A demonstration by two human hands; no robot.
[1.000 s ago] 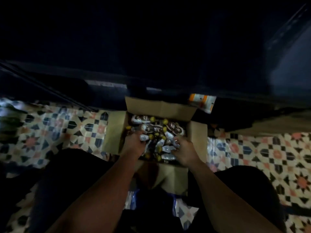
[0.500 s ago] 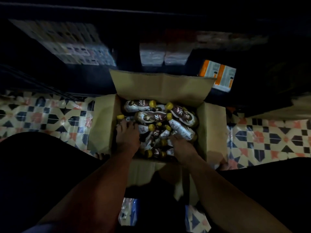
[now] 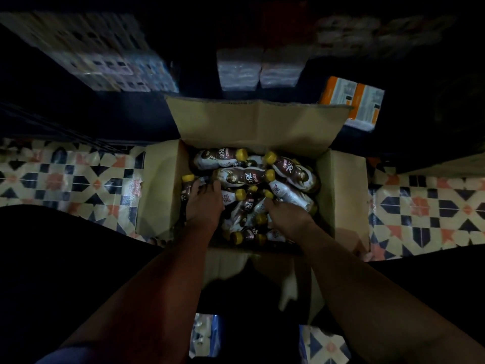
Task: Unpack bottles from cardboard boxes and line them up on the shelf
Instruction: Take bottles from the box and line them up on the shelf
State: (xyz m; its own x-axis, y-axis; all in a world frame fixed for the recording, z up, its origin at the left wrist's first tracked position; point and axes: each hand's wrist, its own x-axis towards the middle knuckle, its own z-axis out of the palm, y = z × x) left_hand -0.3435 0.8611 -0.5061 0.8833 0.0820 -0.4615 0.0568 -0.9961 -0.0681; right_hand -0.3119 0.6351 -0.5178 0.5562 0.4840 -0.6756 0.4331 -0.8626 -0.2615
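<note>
Brown corrugated cardboard box (image 3: 257, 122) sits open at centre frame on the patterned cream, navy and orange tile floor (image 3: 65, 179), flaps folded out. Inside we see a loose heap of small brown-and-white plastic bottles w/ yellow caps (image 3: 242, 177), lying on their sides at mixed angles, none upright.

Our left hand (image 3: 203, 206) is down in the left part of the box, fingers curled over a yellow-capped brown bottle (image 3: 187, 185) at the box's left wall; grip looks closed on it, though the dim light hides the fingertips. Our right hand (image 3: 288, 219) is lower right in the box, fingers wrapped round a white-labelled bottle (image 3: 291, 195) there.

Upper frame is dark & blurred: pale wrapped packs (image 3: 258, 69) top centre, an orange-and-white carton (image 3: 354, 101) upper right, just behind the box's back flap.
</note>
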